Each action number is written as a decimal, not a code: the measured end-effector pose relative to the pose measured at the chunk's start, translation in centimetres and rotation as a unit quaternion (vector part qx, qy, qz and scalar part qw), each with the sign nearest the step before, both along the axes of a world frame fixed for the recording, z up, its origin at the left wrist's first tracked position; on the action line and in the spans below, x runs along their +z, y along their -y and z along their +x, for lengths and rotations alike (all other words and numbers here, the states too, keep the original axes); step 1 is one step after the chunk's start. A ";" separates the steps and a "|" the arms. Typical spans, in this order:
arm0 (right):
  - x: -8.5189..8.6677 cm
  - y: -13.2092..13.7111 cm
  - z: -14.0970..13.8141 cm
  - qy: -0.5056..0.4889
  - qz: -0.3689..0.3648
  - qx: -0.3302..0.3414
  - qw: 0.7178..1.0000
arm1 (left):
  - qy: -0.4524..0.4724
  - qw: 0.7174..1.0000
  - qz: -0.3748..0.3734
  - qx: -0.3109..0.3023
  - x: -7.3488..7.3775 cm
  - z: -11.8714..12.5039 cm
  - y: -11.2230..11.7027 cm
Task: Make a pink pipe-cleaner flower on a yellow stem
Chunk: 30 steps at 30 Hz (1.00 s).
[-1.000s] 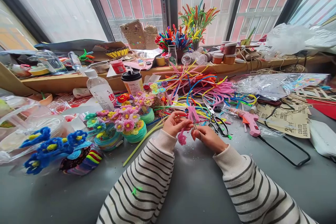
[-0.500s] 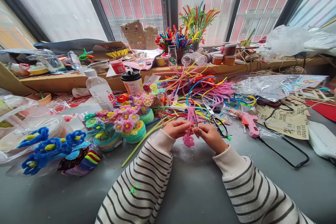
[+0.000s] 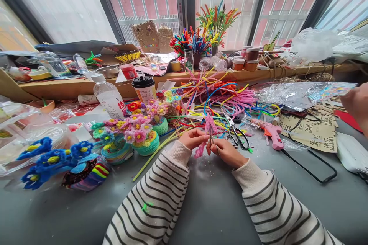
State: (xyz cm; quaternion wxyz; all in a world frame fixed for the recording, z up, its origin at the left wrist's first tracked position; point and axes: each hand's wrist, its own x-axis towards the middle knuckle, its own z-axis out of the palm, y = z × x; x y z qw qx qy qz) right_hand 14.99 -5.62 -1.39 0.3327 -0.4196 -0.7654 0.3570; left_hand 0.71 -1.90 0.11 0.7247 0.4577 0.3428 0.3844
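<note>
My left hand [image 3: 194, 139] is closed, its thumb and forefinger pinching a pink pipe cleaner [image 3: 199, 151] with curled loops that hang below the fingers. Close beside it my right hand [image 3: 226, 152] is closed too, fingertips almost meeting those of the left. A thin dark piece [image 3: 211, 140] shows at the right fingertips; what it is I cannot make out. Just beyond both hands lies a bundle of pink pipe cleaners [image 3: 211, 123]. Black-handled scissors [image 3: 238, 138] rest open to the right of it.
Pipe-cleaner flower pots [image 3: 146, 144] and blue flowers [image 3: 53, 159] stand left, near a water bottle [image 3: 108, 97] and a lidded cup [image 3: 144, 90]. Rightward lie a pink glue gun [image 3: 273, 134] with its cord and sandpaper [image 3: 309, 132]. Another person's hand [image 3: 357, 104] enters at the right edge.
The pink loops have shifted slightly left and up under my left hand. My right hand has turned and lowered a little. Another person's hand has appeared at the right edge.
</note>
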 end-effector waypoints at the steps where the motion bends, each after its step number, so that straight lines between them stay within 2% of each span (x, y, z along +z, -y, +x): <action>1: 0.0 0.0 0.0 0.006 0.004 0.001 1.000 | -0.007 1.000 0.007 0.002 -0.1 0.0 0.0; 7: 0.0 0.0 -0.2 0.018 0.011 -0.038 0.999 | -0.035 0.999 0.031 -0.024 -0.7 -0.2 -0.2; 12: -0.4 -0.1 -0.4 0.026 0.021 -0.076 0.997 | -0.029 0.999 0.016 -0.029 -0.5 -0.2 0.0; 19: -0.5 -0.1 -0.5 0.013 0.004 -0.029 0.999 | -0.025 0.997 0.008 -0.072 -0.5 -0.3 0.1; 26: -0.7 -0.3 -0.3 0.031 0.022 -0.060 0.997 | -0.023 0.998 -0.005 -0.051 -0.5 -0.3 0.0; 30: -0.6 -0.2 -0.1 0.011 0.011 -0.017 1.000 | -0.022 0.996 0.011 -0.082 -1.0 -0.3 -0.1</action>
